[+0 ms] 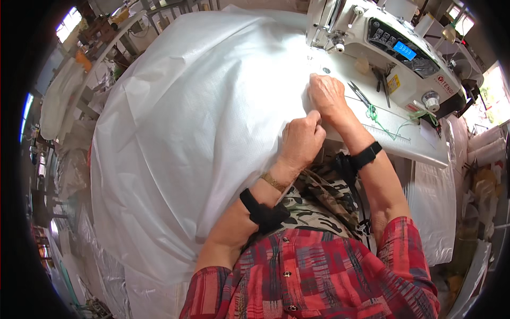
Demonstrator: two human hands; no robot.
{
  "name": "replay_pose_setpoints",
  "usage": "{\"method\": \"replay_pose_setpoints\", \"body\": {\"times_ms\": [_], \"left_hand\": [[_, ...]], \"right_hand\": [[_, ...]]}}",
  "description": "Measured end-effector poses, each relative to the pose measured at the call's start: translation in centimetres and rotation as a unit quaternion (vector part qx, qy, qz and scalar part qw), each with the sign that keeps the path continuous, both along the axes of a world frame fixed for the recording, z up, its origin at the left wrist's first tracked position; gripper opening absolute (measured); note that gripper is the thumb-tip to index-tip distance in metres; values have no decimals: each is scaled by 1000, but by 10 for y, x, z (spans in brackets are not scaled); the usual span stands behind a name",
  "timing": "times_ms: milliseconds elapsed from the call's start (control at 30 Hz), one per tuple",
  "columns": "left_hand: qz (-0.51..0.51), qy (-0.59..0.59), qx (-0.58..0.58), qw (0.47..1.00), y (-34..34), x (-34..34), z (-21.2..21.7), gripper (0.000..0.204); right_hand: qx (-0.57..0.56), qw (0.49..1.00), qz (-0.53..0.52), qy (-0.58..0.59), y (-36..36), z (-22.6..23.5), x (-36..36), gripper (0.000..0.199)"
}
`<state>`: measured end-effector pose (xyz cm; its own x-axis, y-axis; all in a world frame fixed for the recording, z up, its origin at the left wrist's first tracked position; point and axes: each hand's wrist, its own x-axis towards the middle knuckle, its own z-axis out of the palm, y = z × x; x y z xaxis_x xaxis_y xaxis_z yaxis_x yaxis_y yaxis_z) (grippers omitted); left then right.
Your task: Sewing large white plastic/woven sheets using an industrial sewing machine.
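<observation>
A large white sheet [186,122], thin and slightly shiny with a fine woven texture, spreads in loose folds across the left and middle of the view. My left hand [304,139] is closed on its near right edge. Just beyond, my right hand [326,97] is also curled closed at the same edge, close to the front of the sewing machine [393,48]. The fingertips of both hands are partly hidden, and the pinched edge is hard to make out. The machine's needle area lies above my hands, brightly lit by its lamp.
On the white machine table [419,151], right of my hands, lie thread snips [361,94] with green cord, a dark tool [381,85] and a printed ruler scale [390,134]. Clear plastic [433,212] hangs below the table's right side. Racks and wrapped bundles [62,98] stand at the left.
</observation>
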<state>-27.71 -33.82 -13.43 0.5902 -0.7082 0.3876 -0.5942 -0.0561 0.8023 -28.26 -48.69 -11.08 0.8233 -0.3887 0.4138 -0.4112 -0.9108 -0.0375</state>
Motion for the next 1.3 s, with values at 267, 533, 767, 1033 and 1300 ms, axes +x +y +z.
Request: {"method": "replay_pose_setpoints", "body": {"times_ms": [267, 533, 767, 1033, 1300], "left_hand": [[45, -85, 21, 995, -16, 15, 14, 14], [-136, 53, -28, 989, 94, -18, -12, 34], [-98, 274, 110, 950, 246, -40, -82, 40], [335, 260, -36, 905, 340, -43, -166, 39], [494, -293, -52, 817, 356, 40, 31, 51]], "right_hand": [[0, 999, -21, 50, -27, 5, 26, 21], [227, 955, 70, -177, 32, 6, -75, 31], [667, 717, 47, -196, 108, -71, -151, 28], [668, 715, 66, -198, 75, -134, -80, 44], [760, 611, 158, -155, 77, -89, -86, 29]]}}
